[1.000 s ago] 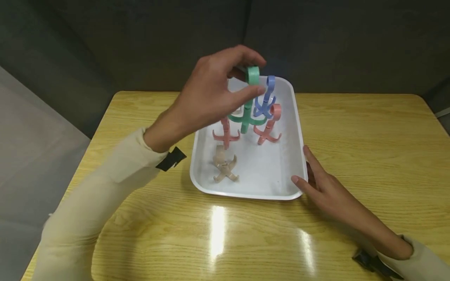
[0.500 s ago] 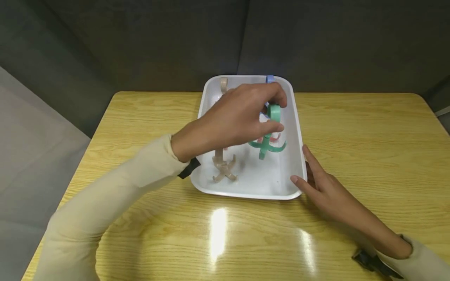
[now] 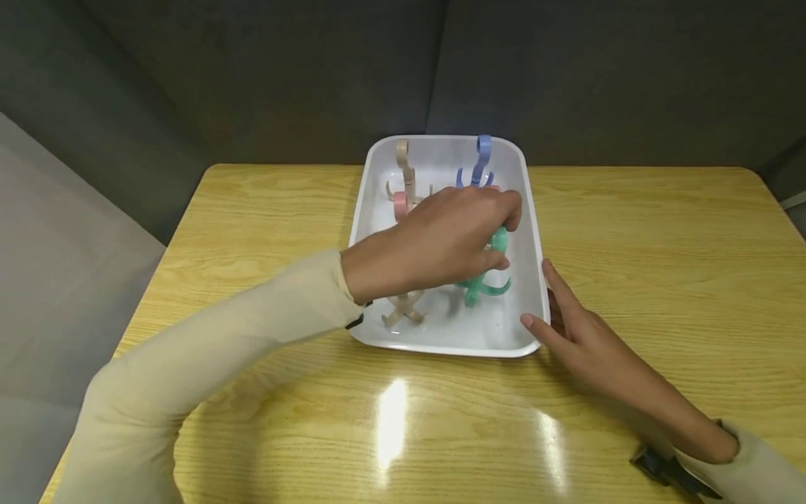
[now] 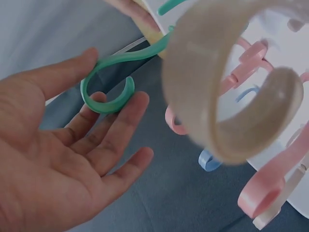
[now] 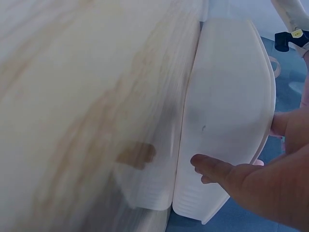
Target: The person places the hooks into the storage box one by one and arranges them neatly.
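My left hand (image 3: 434,241) reaches down into the white plastic tray (image 3: 453,329). It pinches the curled top of a green pronged plastic hook (image 3: 481,285) between thumb and fingers. In the left wrist view, the green hook's curl (image 4: 145,54) sits between thumb and fingertips. The prongs hang low over the tray floor; whether they touch it, I cannot tell. My right hand (image 3: 585,343) holds the tray's right side near the front corner, thumb over the rim and fingers against the outer wall (image 5: 227,96).
Similar hooks stand in the tray: a blue one (image 3: 483,157) at back right, a beige one (image 3: 403,147) at back left, and a pink one (image 3: 400,205) before it. Another beige hook (image 3: 403,308) is at front left, partly covered by the left arm. A wooden table (image 3: 661,280) lies underneath.
My left hand has carried the green hook from the tray's back middle towards its front right and lowered it. The right hand has stayed on the tray's side.
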A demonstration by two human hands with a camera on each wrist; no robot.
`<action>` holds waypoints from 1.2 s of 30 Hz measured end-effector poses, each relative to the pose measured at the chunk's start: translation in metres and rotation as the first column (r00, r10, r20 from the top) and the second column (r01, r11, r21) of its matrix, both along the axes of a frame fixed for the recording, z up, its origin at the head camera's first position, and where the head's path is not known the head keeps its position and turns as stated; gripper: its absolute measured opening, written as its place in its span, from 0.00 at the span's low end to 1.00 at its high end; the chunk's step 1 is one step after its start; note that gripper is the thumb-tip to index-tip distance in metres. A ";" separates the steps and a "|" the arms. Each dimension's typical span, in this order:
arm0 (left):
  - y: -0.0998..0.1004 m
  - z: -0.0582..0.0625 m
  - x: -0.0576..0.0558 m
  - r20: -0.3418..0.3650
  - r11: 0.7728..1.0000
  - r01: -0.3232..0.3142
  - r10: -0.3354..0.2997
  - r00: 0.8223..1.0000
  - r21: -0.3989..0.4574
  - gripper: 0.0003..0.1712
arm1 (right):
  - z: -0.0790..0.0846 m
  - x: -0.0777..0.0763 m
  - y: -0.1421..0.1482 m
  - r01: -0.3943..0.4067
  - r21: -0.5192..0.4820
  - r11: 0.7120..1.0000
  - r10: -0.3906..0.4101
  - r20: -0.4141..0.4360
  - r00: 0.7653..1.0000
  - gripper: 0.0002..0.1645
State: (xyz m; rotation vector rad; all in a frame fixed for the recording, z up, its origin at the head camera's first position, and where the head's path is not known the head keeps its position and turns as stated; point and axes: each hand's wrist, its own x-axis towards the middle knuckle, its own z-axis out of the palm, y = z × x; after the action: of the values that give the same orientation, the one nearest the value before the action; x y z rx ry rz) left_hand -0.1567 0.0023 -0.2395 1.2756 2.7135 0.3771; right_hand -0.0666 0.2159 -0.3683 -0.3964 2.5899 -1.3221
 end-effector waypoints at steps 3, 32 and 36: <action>0.002 -0.006 0.000 0.017 1.000 0.005 -0.004 1.000 -0.029 0.21 | -0.001 -0.001 -0.001 -0.005 -0.010 1.000 0.005 0.009 1.000 0.47; 0.004 -0.024 0.005 0.083 0.996 0.075 -0.070 0.994 -0.058 0.29 | -0.001 -0.002 -0.003 0.029 0.048 0.998 -0.029 0.013 0.999 0.47; 0.003 -0.024 0.005 0.064 0.995 0.077 -0.073 0.995 -0.060 0.29 | -0.001 -0.003 -0.002 0.022 0.036 0.999 -0.023 0.012 1.000 0.48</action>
State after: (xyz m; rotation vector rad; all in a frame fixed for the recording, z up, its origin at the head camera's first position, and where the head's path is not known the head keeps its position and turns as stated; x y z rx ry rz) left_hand -0.1516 0.0055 -0.2636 1.3224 2.5960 0.3159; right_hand -0.0693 0.2137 -0.3691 -0.3532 2.6118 -1.2791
